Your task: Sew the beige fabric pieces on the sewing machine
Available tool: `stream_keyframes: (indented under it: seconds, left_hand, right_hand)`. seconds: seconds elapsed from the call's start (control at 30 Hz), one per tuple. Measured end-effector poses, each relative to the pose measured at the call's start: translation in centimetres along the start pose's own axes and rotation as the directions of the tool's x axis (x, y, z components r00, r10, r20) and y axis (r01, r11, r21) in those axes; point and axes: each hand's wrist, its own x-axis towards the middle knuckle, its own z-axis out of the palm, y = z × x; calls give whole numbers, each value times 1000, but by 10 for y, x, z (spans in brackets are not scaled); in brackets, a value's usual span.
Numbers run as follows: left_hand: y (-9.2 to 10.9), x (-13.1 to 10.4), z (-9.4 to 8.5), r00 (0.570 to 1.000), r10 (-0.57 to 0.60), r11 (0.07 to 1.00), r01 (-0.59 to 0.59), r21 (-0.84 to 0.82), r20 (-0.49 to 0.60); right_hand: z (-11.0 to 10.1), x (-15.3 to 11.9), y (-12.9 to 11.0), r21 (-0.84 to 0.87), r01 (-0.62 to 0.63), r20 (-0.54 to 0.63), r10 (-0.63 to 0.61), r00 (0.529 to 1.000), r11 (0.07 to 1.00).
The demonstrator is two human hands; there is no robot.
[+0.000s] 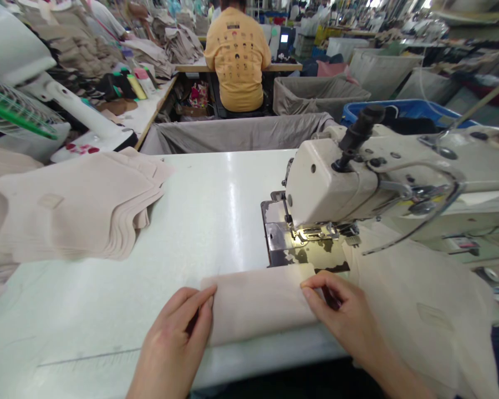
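A beige fabric piece (261, 305), folded into a long strip, lies across the front of the white table (203, 205). My left hand (178, 327) pinches its left end between thumb and fingers. At the right end, my right hand (341, 310) pinches the upper corner. Just beyond the strip is the metal plate (278, 235) of a sewing machine (328, 183), its needle area lit yellow. Another beige piece (424, 310) with a small rectangular mark lies to the right, partly behind my right forearm.
A stack of beige fabric pieces (79, 210) is on the left of the table. Behind it stands a white fan (20, 100). Past the far edge are a grey cloth-lined bin (241, 133), a blue bin (416, 111) and a seated person in a yellow shirt (237, 61).
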Motion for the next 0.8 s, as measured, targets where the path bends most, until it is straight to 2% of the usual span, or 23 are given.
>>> stream_keyframes:
  seconds: [0.13,0.3,0.4,0.6,0.8]
  left_hand:
    - [-3,-1,0,1000,-18,1000,18,6,22]
    - [-10,-3,-3,993,-36,999,36,5,113]
    - [-11,-1,-5,989,-66,998,66,-1,133]
    - [-6,3,-7,979,-125,992,127,-4,160]
    - [-6,2,-8,972,-149,988,152,-2,182]
  right_hand:
    - [-2,-1,-4,39,-8,-2,9,1000,999]
    - [-10,-2,-11,139,-111,55,104,993,984]
    - [-12,-2,-10,106,-130,80,122,989,986]
    - [-13,-3,0,-30,-72,164,76,984,997]
    - [-15,-3,1,-65,-6,215,20,976,998]
